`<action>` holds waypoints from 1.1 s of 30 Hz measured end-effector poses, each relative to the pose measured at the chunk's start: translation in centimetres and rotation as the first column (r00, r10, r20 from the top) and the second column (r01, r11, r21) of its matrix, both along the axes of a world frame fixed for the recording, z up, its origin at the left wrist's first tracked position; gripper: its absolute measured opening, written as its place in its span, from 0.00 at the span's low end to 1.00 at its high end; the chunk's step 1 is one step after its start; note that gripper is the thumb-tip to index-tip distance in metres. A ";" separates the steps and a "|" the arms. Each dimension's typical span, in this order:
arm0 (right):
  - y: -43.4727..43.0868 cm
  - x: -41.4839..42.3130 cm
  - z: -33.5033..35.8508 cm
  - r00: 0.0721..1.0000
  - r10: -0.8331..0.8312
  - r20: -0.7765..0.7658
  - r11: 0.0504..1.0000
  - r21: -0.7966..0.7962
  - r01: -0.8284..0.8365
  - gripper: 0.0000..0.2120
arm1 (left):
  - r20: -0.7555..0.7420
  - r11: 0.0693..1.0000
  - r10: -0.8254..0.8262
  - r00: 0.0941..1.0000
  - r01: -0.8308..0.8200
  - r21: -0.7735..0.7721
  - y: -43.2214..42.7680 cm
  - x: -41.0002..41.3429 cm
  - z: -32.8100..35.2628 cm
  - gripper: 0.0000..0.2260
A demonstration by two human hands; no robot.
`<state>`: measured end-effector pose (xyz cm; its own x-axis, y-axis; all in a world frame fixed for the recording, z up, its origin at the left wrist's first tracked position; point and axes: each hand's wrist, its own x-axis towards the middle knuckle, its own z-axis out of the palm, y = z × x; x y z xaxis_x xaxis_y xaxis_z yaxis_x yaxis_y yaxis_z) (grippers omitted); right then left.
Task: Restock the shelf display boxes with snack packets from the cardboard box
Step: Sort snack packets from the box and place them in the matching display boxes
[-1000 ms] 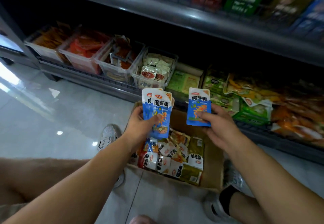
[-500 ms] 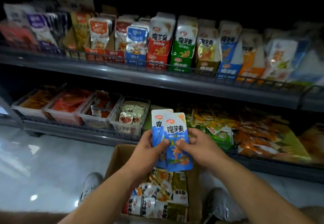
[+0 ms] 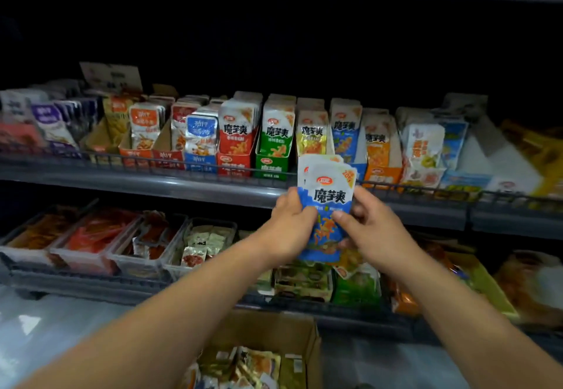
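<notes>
Centre of frame: left hand and right hand pinch a squared stack of packets from either side, thumbs in front, fingers curled behind. The stack is upright and label-forward, probably so it can slot behind the matching blue row just above (same print) on the shelf. The carton, lower centre, lies open with more inside.

Blue-and-white packet nearest the camera: large dark characters 魔芋爽 under a red oval logo too small to read. Its yellow top corner seems to say 20%. Along the middle shelf's front edge, the red packet, green packet and yellow packet also read 魔芋爽. Left of them, a blue packet reads 劲仔.
</notes>
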<state>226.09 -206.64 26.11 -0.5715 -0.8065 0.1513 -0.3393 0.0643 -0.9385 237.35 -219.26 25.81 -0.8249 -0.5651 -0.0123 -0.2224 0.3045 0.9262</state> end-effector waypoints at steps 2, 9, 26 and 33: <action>-0.6 -2.1 1.9 0.994 -0.047 -0.099 0.997 -0.069 0.040 0.14 | 0.009 0.990 0.015 1.000 -0.014 -0.139 -1.3 -2.7 2.7 0.19; -3.4 -9.4 6.2 0.887 -0.259 -0.383 0.952 -0.255 0.168 0.17 | -0.093 0.949 -0.017 0.995 -0.013 -0.315 -3.6 -10.2 9.2 0.12; -6.9 -15.6 5.7 0.863 -0.266 -0.429 0.963 -0.149 0.222 0.18 | -0.393 0.911 0.076 0.916 -0.224 -0.347 -5.7 -15.3 5.3 0.20; -7.5 -15.2 5.8 0.866 -0.232 -0.443 0.972 -0.125 0.197 0.17 | -0.342 0.886 0.043 0.939 -0.194 -0.420 -6.4 -15.1 4.9 0.22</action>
<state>210.90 -214.17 31.90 -0.5845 -0.6483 0.4880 -0.7123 0.1220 -0.6912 222.24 -225.69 30.69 -0.6683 -0.5422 0.5093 -0.0039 0.6871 0.7265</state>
